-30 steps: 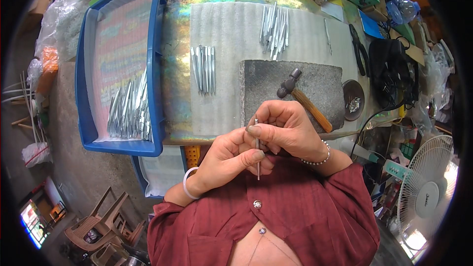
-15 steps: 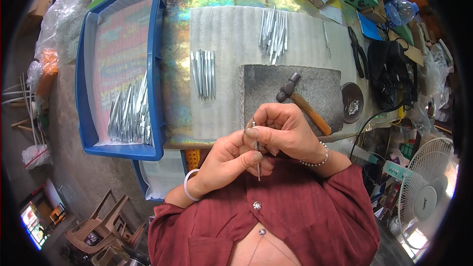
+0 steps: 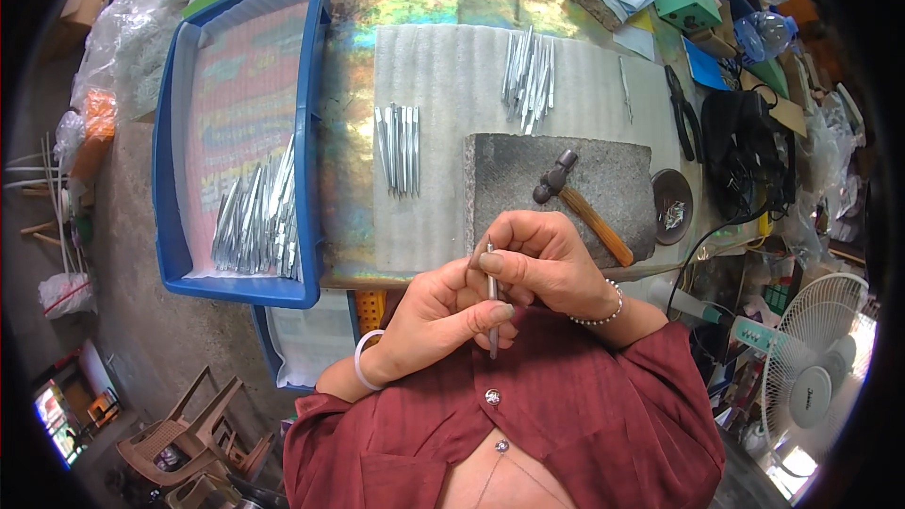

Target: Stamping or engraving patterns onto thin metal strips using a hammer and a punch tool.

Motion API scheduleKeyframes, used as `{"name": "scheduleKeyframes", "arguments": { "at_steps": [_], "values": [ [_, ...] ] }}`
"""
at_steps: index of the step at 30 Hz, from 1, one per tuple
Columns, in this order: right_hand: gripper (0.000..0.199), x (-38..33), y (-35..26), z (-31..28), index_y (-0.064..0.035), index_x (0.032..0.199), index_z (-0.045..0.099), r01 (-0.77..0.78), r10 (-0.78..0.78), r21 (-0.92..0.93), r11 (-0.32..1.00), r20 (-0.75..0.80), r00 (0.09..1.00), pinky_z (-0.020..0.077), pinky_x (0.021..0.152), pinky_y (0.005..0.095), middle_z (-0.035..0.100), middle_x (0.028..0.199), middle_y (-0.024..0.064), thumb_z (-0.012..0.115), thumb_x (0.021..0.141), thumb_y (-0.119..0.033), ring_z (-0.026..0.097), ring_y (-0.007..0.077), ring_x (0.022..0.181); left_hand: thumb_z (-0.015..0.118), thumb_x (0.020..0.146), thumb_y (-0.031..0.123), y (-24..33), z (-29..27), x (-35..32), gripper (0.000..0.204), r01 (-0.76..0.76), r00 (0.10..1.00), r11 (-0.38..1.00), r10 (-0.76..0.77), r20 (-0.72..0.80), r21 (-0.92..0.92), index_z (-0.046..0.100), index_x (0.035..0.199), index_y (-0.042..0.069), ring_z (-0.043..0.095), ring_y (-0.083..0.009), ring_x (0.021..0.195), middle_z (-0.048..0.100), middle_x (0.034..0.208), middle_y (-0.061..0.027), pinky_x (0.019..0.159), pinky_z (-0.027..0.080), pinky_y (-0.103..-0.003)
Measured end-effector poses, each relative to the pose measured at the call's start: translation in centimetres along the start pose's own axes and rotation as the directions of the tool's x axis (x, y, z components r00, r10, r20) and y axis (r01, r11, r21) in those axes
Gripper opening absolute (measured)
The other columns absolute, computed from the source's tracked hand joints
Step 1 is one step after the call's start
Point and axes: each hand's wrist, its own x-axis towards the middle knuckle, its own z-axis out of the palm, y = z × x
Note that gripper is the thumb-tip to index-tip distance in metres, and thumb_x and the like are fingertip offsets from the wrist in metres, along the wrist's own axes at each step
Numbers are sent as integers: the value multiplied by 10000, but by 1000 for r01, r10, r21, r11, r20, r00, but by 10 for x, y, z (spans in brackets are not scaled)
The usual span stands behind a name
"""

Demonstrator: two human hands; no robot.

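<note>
Close to my chest, my left hand (image 3: 443,320) and my right hand (image 3: 542,259) both pinch one thin silver metal rod (image 3: 492,316), which stands nearly upright between the fingers. Just beyond the hands lies a grey stone slab (image 3: 566,179) with a small wooden-handled hammer (image 3: 580,203) on it. On the white ribbed mat (image 3: 452,75) rest two groups of similar silver rods, one in a neat row (image 3: 398,146) and one in a loose pile (image 3: 528,75). Each wrist wears a bracelet.
A blue tray (image 3: 311,132) on the left holds more silver rods (image 3: 255,221). Pliers (image 3: 681,113), a small dark bowl (image 3: 671,207), a black bag (image 3: 749,160) and boxes crowd the right side. A white fan (image 3: 815,386) stands lower right; plastic chairs (image 3: 203,434) lower left.
The hands and the rod have stayed in nearly the same place; only the fingers have shifted slightly on the rod.
</note>
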Motion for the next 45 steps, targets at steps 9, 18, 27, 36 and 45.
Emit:
{"name": "scheduleKeyframes", "arguments": {
  "at_steps": [9, 18, 27, 36, 45],
  "values": [
    [91, -3, -1, 7, 6, 922, 565, -13, 13, 23, 1000, -16, 1000, 321, 426, 173, 579, 686, 23, 549, 928, -83, 412, 21, 484, 555, 922, 63, 3, 5, -4, 197, -7, 1000, 1000, 7, -20, -13, 506, 1086, -34, 645, -132, 737, 644, 899, -83, 631, 525, -226],
    [103, -5, 1, 14, 16, 933, 581, -20, 21, 20, 1000, -72, 997, 321, 421, 177, 535, 638, -12, 549, 926, -81, 426, 22, 476, 638, 864, 34, -2, 8, -9, 157, -75, 985, 982, 100, -137, 173, 485, 835, 12, 596, -67, 573, 623, 662, -43, 494, 465, -202],
    [120, -9, 6, 13, 20, 947, 593, 1, 0, 6, 1000, -78, 997, 322, 424, 182, 525, 629, -16, 533, 932, -82, 422, 24, 471, 677, 837, 43, -7, 8, -12, 238, -99, 966, 931, 175, -190, 351, 455, 752, 35, 570, -54, 512, 601, 587, -35, 430, 418, -199],
    [82, -8, 6, 7, 1, 872, 578, -33, 34, 12, 999, -104, 994, 329, 408, 170, 582, 664, 17, 597, 897, -75, 445, 21, 480, 542, 935, 102, -9, -1, -5, 130, -61, 998, 991, 61, 2, 119, 519, 960, -24, 621, -110, 697, 645, 832, -85, 606, 503, -229],
    [109, -2, 4, 8, -12, 826, 561, -67, 64, -19, 998, -118, 991, 334, 402, 164, 589, 646, 21, 618, 886, -83, 462, 18, 477, 515, 950, 130, -6, -5, -2, 189, -28, 999, 997, 25, 48, 76, 516, 1041, -36, 641, -151, 788, 617, 1017, -121, 661, 535, -252]
  ]
}}
